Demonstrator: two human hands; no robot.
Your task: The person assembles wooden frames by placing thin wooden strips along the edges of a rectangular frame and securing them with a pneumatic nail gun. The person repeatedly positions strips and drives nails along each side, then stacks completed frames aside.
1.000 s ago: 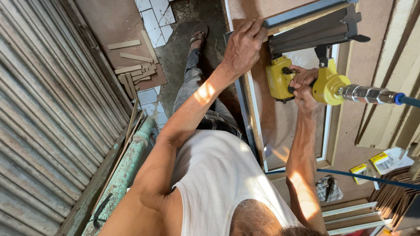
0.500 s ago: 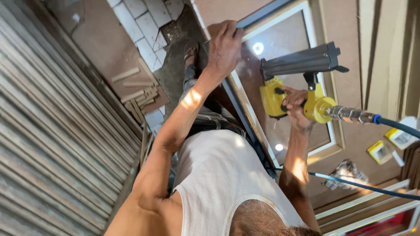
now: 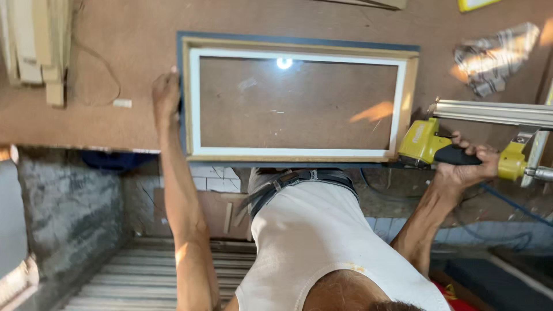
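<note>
Frame (image 3: 296,103) lies flat on the counter (image 3: 86,121) mid-picture, looks light, stiff but fragile with that glass, so best held by its wooden rails like the left hand (image 3: 166,92) flat at its left end, right hand (image 3: 466,167) wrapped tight around the nailer (image 3: 429,144).

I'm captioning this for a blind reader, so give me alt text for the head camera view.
A person leans over a brown workbench, left hand pressing the left end of a rectangular wooden picture frame while the right hand grips a yellow pneumatic nail gun at the frame's right end. A crumpled cloth lies beyond the frame on the right.
</note>
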